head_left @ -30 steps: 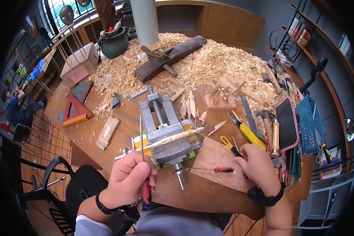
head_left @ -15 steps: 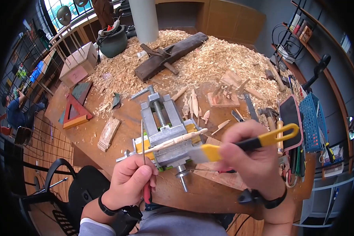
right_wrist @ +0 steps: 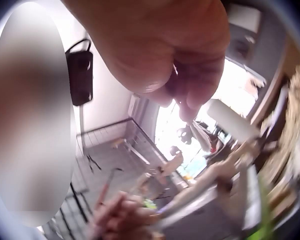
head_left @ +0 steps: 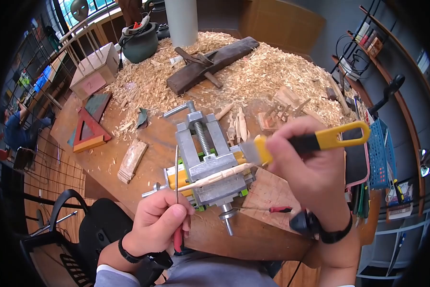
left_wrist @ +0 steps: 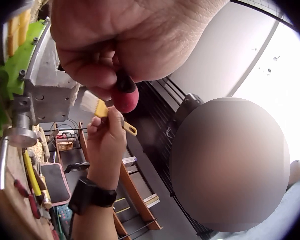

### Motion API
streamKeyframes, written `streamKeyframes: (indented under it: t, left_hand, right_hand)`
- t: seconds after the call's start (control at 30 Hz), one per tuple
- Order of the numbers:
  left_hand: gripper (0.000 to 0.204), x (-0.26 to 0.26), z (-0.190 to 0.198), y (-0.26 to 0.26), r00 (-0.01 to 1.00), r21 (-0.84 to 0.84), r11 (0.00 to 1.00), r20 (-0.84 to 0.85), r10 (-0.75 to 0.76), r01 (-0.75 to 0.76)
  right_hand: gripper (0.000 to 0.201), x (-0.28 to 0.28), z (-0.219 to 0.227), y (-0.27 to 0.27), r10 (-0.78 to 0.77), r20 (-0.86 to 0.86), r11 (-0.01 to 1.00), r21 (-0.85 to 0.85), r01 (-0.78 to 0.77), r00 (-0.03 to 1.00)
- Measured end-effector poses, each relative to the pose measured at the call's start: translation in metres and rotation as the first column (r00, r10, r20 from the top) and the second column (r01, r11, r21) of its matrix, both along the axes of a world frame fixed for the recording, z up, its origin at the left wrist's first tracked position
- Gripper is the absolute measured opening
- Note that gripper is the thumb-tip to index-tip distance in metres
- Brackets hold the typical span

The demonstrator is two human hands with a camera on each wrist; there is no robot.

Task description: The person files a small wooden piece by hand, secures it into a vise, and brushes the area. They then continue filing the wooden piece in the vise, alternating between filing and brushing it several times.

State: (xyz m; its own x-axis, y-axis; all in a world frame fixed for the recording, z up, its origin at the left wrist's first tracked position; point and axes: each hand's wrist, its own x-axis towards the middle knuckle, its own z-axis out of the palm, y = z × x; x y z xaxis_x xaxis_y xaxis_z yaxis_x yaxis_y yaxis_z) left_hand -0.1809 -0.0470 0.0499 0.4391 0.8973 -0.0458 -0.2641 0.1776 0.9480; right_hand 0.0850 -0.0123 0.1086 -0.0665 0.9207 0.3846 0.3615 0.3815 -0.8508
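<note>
My left hand (head_left: pixel 158 222) grips a slim needle file (head_left: pixel 178 239) by its red handle, its thin metal shaft pointing up beside the vise. In my right hand (head_left: pixel 315 167) is a flat brush (head_left: pixel 337 137) with a yellow and black handle. Its pale bristles (left_wrist: pixel 91 103) show in the left wrist view, and in the head view the brush head overlaps the right end of the carved wooden stick (head_left: pixel 219 176). That stick lies across the jaws of the metal drill-press vise (head_left: pixel 215 193), reaching out on both sides.
Behind the vise lie small carved pieces (head_left: pixel 242 125) and a dark wooden plane (head_left: pixel 191 79) among shavings (head_left: pixel 282 67). A red set square (head_left: pixel 90 129) and wood block (head_left: pixel 132 161) are on the left. Another red-handled file (head_left: pixel 279 209) rests on a board (head_left: pixel 267 191); a blue basket (head_left: pixel 381 153) stands right.
My right hand has picked the brush up from the right side of the table and brought it to the stick's right end. My left hand keeps its hold on the file.
</note>
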Motion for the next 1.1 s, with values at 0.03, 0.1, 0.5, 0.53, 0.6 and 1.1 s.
streamKeyframes:
  t: [0.03,0.1,0.5,0.53,0.6,1.1]
  left_hand:
    - [0.022,-0.001,0.0,0.0,1.0,0.005,1.0,-0.007,-0.003,0.003]
    - [0.022,0.0,-0.001,0.0,1.0,0.001,1.0,-0.006,-0.005,0.005]
    - [0.031,0.0,-0.004,-0.007,1.0,0.065,0.998,0.022,0.013,-0.014]
    - [0.031,0.0,-0.006,-0.009,0.999,0.071,0.997,0.024,0.027,-0.029]
    - [0.031,0.0,-0.007,-0.012,0.998,0.059,0.996,0.03,0.06,-0.062]
    - [0.039,-0.052,0.009,0.054,0.674,0.414,0.846,-0.52,0.524,-0.338]
  right_hand:
    - [0.012,-0.001,0.002,-0.004,0.091,-0.205,0.988,-0.106,-0.114,0.974]
    - [0.01,0.003,-0.003,0.007,0.054,-0.02,0.999,0.001,-0.054,0.998]
    - [0.021,0.06,0.005,0.002,-0.219,0.173,0.948,-0.195,0.252,0.96]
    - [0.023,0.073,0.003,-0.006,-0.178,0.318,0.948,-0.198,0.249,0.931]
    - [0.038,0.104,-0.014,-0.023,-0.056,0.616,0.959,-0.187,0.214,0.786]
    - [0.032,0.121,-0.071,-0.119,-0.221,0.755,0.936,-0.012,0.351,0.617]
